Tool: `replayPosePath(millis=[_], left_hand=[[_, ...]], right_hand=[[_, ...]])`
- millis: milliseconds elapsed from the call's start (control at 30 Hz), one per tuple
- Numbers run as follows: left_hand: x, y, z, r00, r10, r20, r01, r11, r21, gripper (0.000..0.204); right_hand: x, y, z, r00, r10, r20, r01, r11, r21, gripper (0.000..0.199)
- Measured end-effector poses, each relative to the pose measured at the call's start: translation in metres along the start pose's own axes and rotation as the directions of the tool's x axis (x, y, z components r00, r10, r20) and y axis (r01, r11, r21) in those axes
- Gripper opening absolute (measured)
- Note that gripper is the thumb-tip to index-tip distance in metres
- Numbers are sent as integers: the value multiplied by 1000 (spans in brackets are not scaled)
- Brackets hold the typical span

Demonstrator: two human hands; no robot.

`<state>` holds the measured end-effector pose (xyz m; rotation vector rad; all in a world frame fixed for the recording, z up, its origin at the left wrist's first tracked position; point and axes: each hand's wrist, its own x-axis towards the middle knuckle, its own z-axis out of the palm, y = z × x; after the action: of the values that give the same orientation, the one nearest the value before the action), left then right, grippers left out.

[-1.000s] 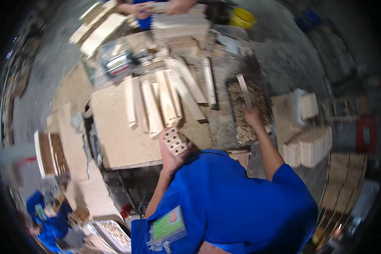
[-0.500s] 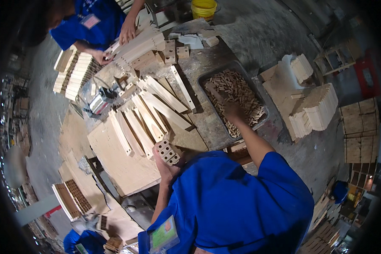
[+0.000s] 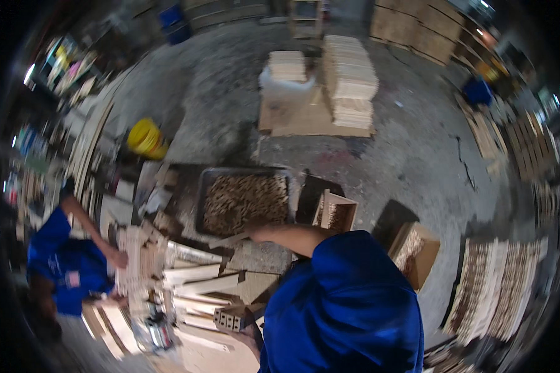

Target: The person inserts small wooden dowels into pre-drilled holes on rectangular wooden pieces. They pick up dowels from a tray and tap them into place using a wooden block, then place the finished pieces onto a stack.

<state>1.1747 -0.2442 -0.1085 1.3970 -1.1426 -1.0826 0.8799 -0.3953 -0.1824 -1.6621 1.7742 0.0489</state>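
My left hand [image 3: 250,339], fingers wrapped round it, holds a wooden block [image 3: 229,321] with rows of dark round holes in its pale face. It is beside several long wooden slats [image 3: 196,273] on the worktable. My right hand [image 3: 256,230] is at the near edge of a dark tray [image 3: 200,202] heaped with short wooden dowels [image 3: 246,196]. A thin, flat wooden stick [image 3: 229,240] juts leftward from that hand, which looks closed on it; blur hides the fingers.
At left, a co-worker in blue [image 3: 74,261] has a hand on stacked wooden pieces [image 3: 134,255]. A yellow bucket [image 3: 146,138] stands beyond the table. Dowel-filled boxes [image 3: 348,214] [image 3: 426,258] are right of the tray. Stacked boards [image 3: 351,78] sit on the floor ahead.
The whole view has swung round to the right, showing boxes and stacks on that side. My right hand has drawn back from the tray's middle to its near edge. My left hand still holds the block.
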Motion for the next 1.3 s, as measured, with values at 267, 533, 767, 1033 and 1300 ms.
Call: replayPosePath(millis=[267,533,767,1033,1300], left_hand=[[16,8,25,974,180,137,-194,976,99,90],[5,0,1,975,190,114,-201,974,102,80],[7,15,34,935,262,239,-280,959,44,71],[10,-2,5,823,232,518,-197,973,-122,89],[7,5,12,895,45,443,13,992,-128,108]], right_hand=[[-30,17,4,967,31,-252,-5,995,104,18],[-41,-1,28,851,514,-112,-48,288,956,23],[-55,46,69,888,398,-232,281,-69,957,8],[-142,-16,31,903,321,-287,147,395,907,18],[-150,-54,18,801,16,-598,435,670,601,36]])
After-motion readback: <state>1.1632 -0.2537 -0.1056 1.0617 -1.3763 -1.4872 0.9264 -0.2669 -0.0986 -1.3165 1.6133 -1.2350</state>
